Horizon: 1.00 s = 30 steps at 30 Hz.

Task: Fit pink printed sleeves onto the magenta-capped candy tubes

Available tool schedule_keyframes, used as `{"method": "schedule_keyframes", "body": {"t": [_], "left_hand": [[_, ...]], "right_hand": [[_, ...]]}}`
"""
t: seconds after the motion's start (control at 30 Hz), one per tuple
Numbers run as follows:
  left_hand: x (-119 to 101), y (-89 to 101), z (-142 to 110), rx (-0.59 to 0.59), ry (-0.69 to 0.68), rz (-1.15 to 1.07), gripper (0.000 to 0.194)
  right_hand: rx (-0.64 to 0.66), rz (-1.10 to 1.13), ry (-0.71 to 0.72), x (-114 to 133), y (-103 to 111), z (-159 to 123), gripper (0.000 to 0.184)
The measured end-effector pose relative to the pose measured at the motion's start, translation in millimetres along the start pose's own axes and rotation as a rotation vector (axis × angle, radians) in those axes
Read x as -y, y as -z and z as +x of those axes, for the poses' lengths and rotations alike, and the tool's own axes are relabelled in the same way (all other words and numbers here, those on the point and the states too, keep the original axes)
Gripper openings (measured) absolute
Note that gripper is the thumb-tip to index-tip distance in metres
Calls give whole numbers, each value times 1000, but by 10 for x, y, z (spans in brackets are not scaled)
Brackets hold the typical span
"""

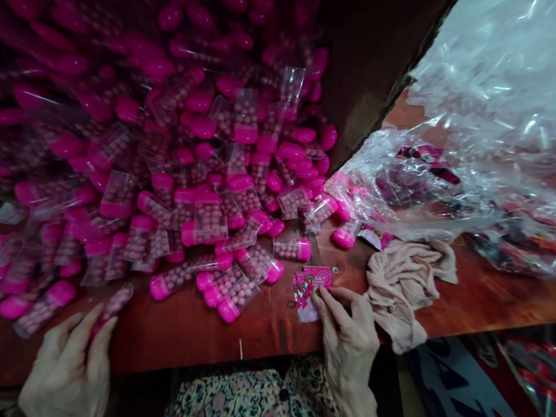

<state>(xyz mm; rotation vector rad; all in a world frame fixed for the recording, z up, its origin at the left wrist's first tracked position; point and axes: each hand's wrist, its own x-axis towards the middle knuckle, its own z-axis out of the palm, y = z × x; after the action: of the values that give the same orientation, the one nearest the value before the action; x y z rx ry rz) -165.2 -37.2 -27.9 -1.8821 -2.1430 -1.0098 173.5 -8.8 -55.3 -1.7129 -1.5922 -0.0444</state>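
The small pink printed card (pixel 310 292) carries graphics, but its writing is too small to read. The right hand (pixel 349 336) pinches its corner between the fingertips at the table's edge. The left hand (pixel 69 365) grips a pink-capped clear tube of beads (pixel 111 310) in its curled fingers, just beside a heap of matching tubes (pixel 175 205) on the reddish wooden table (pixel 186 344).

Left hand (pixel 70 372) half-curled, fingers up; right hand (pixel 347 333) pinching, thumb forward.
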Motion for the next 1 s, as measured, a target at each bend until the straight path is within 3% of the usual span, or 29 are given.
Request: {"method": "schedule_keyframes", "body": {"t": [0.1, 0.2, 0.33, 0.4, 0.6, 0.7, 0.83, 0.9, 0.97, 1.0], "left_hand": [[-64, 100, -79, -100, -34, 159, 42], [-216, 112, -157, -95, -95, 115, 44], [-417, -67, -170, 66, -244, -51, 51], [-471, -191, -116, 89, -270, -44, 49], [-476, -396, 70, 64, -216, -23, 35], [-527, -315, 62, 65, -173, -42, 44], [-815, -105, -2, -100, -6, -192, 43], [-1052, -77, -5, 13, 60, -354, 31], [-1316, -145, 31, 325, 3, -644, 26], [-1447, -207, 61, 454, 20, -789, 33]], "right_hand": [[-2, -7, 11, -28, 3, -9, 16], [-38, 4, 31, -32, 4, -12, 16], [-116, 42, 39, -7, -2, -14, 17], [-149, 57, 31, 9, -9, -18, 19], [-227, 158, -47, 3, -17, -47, 22], [-230, 170, -77, -7, 4, -58, 22], [-214, 202, -70, 47, 73, -41, 29], [-206, 197, -30, 111, 133, -14, 34], [-191, 160, 56, 186, 205, 14, 37], [-173, 140, 107, 223, 242, 23, 37]]}}
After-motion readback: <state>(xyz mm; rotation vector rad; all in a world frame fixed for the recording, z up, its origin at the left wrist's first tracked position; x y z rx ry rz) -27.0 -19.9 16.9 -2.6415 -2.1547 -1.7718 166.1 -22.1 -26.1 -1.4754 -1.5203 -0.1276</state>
